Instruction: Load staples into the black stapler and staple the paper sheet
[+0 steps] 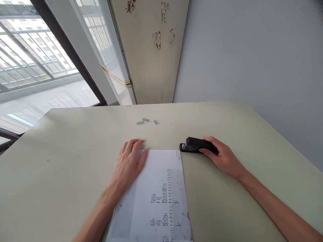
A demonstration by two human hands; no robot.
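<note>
The black stapler (pixel 202 145) lies on the table (pixel 75 164), its nose at the top right corner of the printed paper (pixel 156 185); whether the two touch is hard to tell from here. The right hand (pixel 224 156) is closed around the stapler's rear end, thumb on the near side, fingers on the far side. The left hand (pixel 130 158) lies over the paper's top left corner, slightly blurred, fingers loosely extended and thumb apart, gripping nothing. To steady things well, I'd judge, the left palm should press lightly and evenly so the edges stay aligned, and the right should keep the stapler level. Beyond the paper lie three small staple strips (pixel 139 122); a grey wall (pixel 247 60) stands behind.
</note>
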